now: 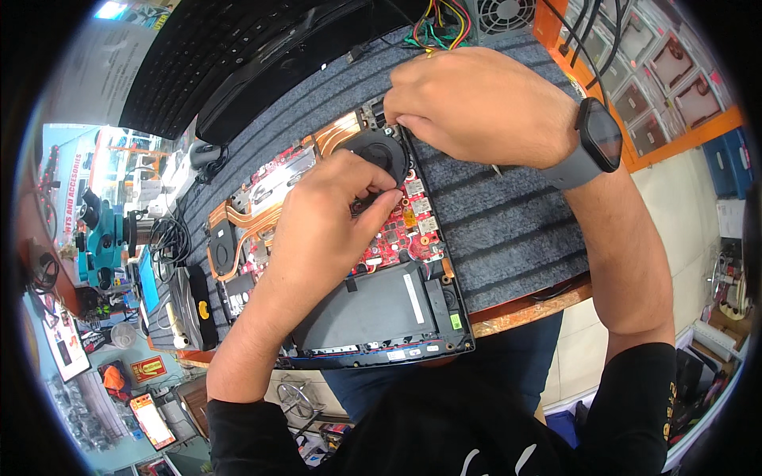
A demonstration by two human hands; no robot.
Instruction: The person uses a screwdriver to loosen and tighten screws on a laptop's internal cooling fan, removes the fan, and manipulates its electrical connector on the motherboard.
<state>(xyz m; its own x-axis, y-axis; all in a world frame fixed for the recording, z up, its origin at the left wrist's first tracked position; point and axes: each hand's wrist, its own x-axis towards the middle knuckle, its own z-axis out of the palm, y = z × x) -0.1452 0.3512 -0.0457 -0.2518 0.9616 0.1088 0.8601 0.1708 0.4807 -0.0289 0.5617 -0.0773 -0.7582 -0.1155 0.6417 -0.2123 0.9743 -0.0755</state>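
An opened laptop base [468, 347] lies on the bench mat, showing a red circuit board [389, 238], copper heat pipes [337, 135] and a black battery [361, 309]. My left hand [325, 214] reaches over the board. Its thumb and forefinger come together at the lower edge of the right-hand cooling fan [381, 155]; whatever sits between them is too small to make out. At the laptop's far right corner, beside the hinge, my right hand [484, 103] is closed with curled fingers, and its grip is hidden. A second fan [222, 247] shows at the board's left.
Beyond the laptop stand a black keyboard [206, 55] and a metal power supply [506, 17] with coloured wires [444, 28]. Coiled black cables [169, 242] and a teal microscope-like device [101, 242] are at left. The ribbed grey mat [508, 230] ends at a wooden bench edge [532, 312].
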